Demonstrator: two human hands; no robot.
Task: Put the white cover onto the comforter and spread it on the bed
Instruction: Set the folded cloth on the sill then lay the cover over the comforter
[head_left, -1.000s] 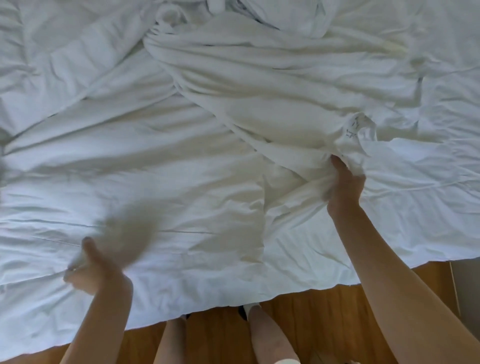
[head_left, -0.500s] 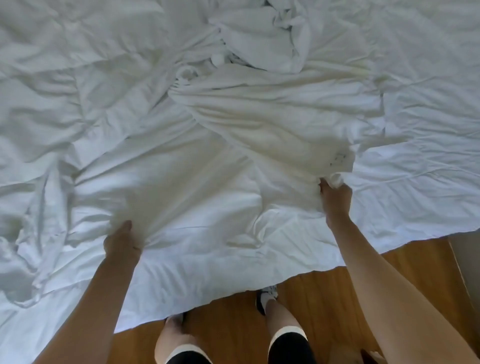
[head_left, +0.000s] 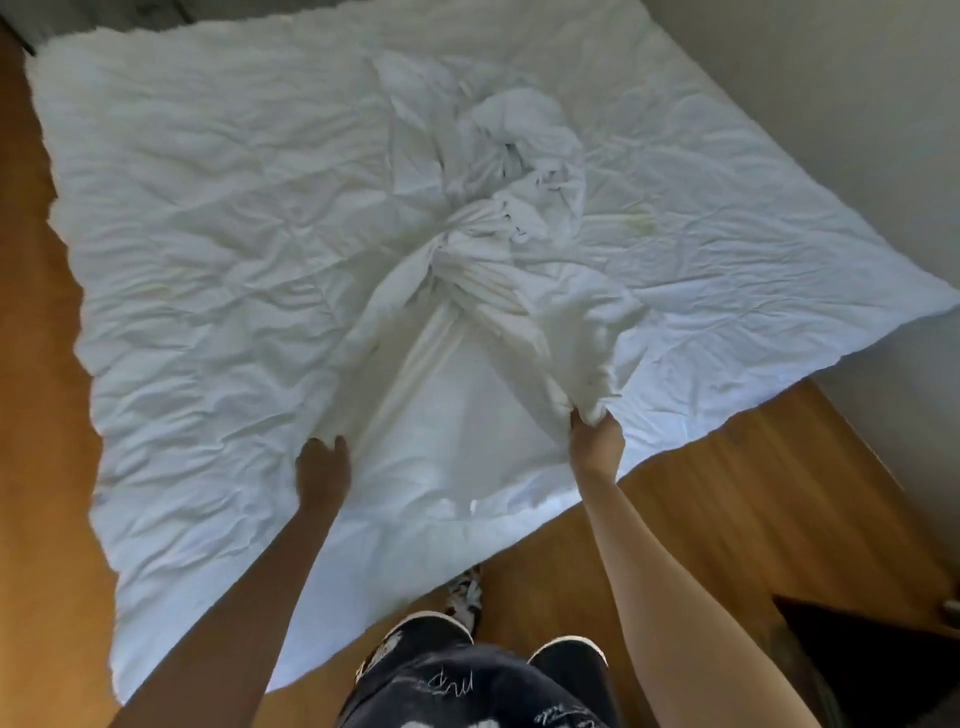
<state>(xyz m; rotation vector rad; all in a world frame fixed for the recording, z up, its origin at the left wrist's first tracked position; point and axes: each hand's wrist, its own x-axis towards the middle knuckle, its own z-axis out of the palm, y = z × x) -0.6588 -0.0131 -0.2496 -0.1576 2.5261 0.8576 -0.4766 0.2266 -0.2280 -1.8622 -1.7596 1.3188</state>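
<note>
Now both arms reach forward, left hand (head_left: 322, 470) and right hand (head_left: 596, 441) gripping the cover (head_left: 483, 291).

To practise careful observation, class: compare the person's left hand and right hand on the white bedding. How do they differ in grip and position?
The left hand lies on a fairly flat stretch of the white cover, no bunch in its grip showing, while the right hand pinches a gathered bunch of it. The right hand sits slightly farther up the bed than the left hand. Both touch the same cover, which is twisted and heaped over the spread comforter.
</note>
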